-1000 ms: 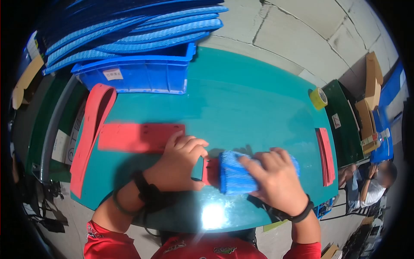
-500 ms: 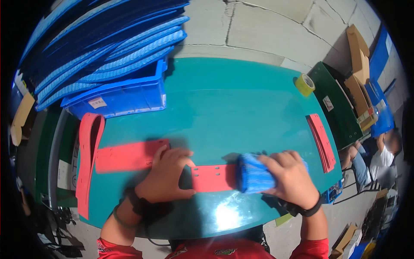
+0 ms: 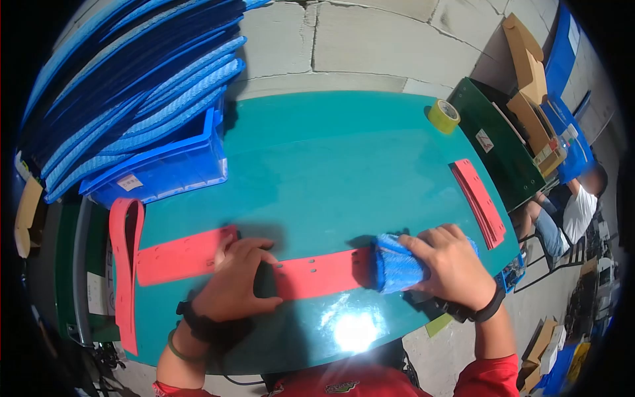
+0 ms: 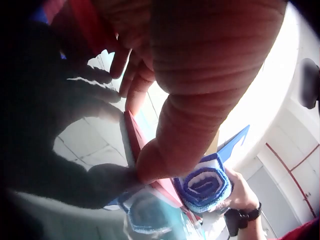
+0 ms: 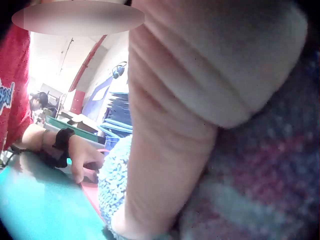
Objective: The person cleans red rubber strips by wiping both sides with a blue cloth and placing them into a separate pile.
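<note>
A flat red strip [image 3: 321, 274] with small slotted holes lies on the green table [image 3: 331, 178]. My left hand [image 3: 231, 281] holds its left end, thumb at the near corner and forefinger at the far one. In the left wrist view, the thumb and fingertips meet the strip's edges. The strip's right end runs up to a rolled blue cloth pad [image 3: 399, 264], whose spiral end shows in the left wrist view. My right hand [image 3: 453, 271] grips this roll from above, thumb on the near side and fingers over the top. A second red strip [image 3: 175, 258] lies partly behind my left hand.
A looped red strip [image 3: 126, 278] hangs at the table's left edge. Behind it, a blue bin [image 3: 165, 173] stands under a tall stack of blue pads [image 3: 165, 99]. Yellow tape [image 3: 444, 116] and stacked red strips [image 3: 477, 205] lie right. A person [image 3: 575, 212] sits beyond.
My right hand and the blue roll have moved right, away from my left hand, and more of the red strip shows between them. The head view has shifted and turned slightly.
</note>
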A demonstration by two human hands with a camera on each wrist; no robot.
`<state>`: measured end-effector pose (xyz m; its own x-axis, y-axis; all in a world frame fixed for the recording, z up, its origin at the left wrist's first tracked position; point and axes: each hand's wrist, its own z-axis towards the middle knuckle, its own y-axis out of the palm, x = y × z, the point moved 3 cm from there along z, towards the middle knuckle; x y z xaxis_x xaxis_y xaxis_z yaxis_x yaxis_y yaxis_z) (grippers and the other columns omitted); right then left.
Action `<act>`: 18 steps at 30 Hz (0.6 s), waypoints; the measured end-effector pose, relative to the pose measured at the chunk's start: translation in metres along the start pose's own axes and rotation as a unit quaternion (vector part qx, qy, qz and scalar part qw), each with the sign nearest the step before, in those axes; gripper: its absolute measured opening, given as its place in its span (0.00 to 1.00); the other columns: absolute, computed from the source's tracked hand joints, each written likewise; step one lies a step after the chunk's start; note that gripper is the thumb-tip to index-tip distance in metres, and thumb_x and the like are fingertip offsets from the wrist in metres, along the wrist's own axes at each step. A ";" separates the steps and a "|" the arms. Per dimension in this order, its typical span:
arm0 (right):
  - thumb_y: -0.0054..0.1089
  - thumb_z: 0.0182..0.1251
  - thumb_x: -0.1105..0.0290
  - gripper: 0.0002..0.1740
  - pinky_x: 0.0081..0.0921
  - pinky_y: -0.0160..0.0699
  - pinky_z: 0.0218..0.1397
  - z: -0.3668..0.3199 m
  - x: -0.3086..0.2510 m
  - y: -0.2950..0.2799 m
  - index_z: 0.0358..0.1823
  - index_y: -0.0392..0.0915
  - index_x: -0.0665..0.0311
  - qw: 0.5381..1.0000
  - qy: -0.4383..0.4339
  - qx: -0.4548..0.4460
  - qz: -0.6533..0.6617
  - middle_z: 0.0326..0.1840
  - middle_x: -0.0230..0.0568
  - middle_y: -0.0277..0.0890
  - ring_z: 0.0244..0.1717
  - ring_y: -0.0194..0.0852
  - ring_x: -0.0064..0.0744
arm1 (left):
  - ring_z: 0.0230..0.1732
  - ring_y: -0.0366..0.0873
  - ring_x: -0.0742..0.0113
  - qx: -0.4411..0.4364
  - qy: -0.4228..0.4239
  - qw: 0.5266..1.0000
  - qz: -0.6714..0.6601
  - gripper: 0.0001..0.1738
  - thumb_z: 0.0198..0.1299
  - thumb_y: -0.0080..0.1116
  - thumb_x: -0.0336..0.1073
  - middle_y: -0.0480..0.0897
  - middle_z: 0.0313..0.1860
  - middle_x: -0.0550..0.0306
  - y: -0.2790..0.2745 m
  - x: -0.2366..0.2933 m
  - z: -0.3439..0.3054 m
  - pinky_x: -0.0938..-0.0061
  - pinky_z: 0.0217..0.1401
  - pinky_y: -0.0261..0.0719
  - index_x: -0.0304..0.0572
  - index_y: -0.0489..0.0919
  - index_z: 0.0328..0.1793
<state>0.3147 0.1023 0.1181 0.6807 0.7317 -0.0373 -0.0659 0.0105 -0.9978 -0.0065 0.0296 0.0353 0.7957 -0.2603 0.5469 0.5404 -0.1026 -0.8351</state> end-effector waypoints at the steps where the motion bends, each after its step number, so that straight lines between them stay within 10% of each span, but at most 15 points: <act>1: 0.82 0.42 0.54 0.42 0.40 0.73 0.56 -0.003 0.009 -0.002 0.63 0.77 0.55 1.000 0.020 -0.013 0.016 0.42 0.44 0.79 0.44 0.79 0.48 | 0.74 0.63 0.49 0.000 0.004 1.000 -0.002 0.35 0.41 0.77 0.49 0.72 0.67 0.50 0.000 0.001 0.000 0.40 0.81 0.43 0.49 0.76 0.56; 18: 0.83 0.39 0.57 0.46 0.42 0.73 0.58 -0.016 0.012 0.004 0.65 0.75 0.54 0.998 0.035 0.028 0.052 0.46 0.45 0.79 0.47 0.78 0.49 | 0.74 0.62 0.47 -0.006 -0.006 1.000 0.007 0.36 0.42 0.77 0.50 0.71 0.67 0.49 0.001 -0.003 -0.001 0.39 0.82 0.41 0.47 0.75 0.57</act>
<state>0.3338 0.1000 0.1132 0.7168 0.6819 -0.1455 -0.1783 -0.0224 -0.9837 -0.0084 0.0290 0.0325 0.8064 -0.2494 0.5362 0.5264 -0.1101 -0.8430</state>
